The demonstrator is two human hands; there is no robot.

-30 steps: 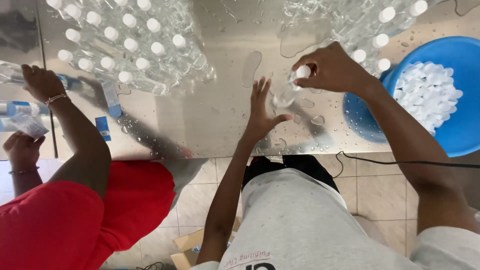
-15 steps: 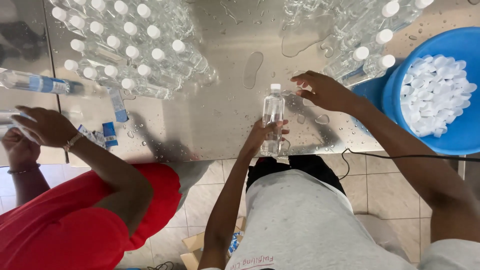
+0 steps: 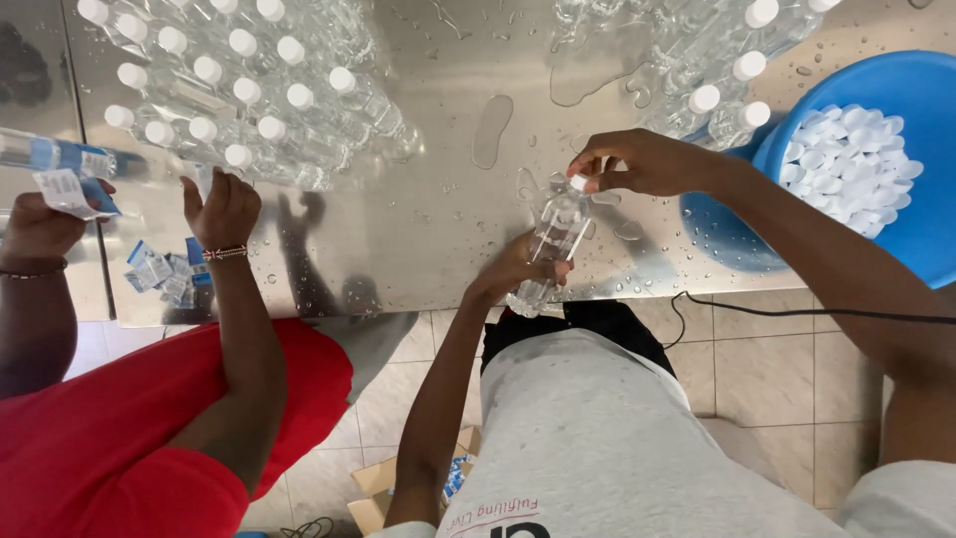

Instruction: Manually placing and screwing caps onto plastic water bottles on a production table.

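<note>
Now the clear plastic bottle (image 3: 551,244) leans over the front edge of the wet steel table (image 3: 438,214); before, it stood straight. Left hand (image 3: 518,269) wraps around its lower part. Right hand (image 3: 637,162) pinches the white cap (image 3: 577,183) on top. Beside it sits a blue basin (image 3: 921,90) of white caps. A co-worker's hand (image 3: 224,207) rests near capped bottles (image 3: 239,85)

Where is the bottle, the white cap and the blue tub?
bottle (image 3: 554,244), head view, on its clear middle, held by the left hand.
white cap (image 3: 578,183), head view, on its top, under the right hand's fingertips.
blue tub (image 3: 936,80), head view, on its bare rim.
</note>
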